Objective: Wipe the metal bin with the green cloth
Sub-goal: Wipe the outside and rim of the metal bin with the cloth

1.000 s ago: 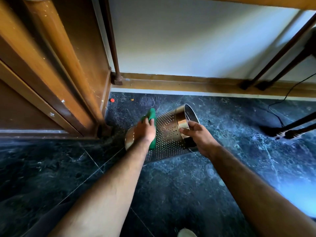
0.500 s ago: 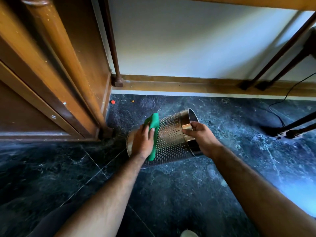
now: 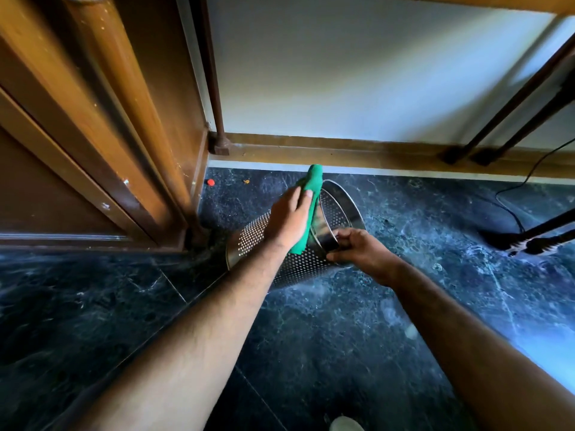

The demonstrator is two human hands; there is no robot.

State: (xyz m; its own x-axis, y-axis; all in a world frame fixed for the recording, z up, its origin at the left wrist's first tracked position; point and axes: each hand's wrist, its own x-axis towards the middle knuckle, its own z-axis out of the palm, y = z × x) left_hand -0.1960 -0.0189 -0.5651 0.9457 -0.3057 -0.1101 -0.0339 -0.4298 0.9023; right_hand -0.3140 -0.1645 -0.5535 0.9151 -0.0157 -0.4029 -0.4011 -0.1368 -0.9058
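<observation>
A perforated metal bin lies tilted on the dark marble floor, its open mouth facing up and right. My left hand presses a green cloth flat against the bin's upper side near the rim; the cloth sticks out above my fingers and below my palm. My right hand grips the shiny rim band at the bin's near right edge. The bin's base points toward the wooden door frame.
A wooden door frame stands at the left. A wooden skirting runs along the white wall behind. Dark stand legs and a black cable are at the right. A small red bit lies by the frame.
My left hand slid the green cloth from the bin's base end up along its side to the rim. The bin tipped more upright, and my right hand shifted lower on the rim.
</observation>
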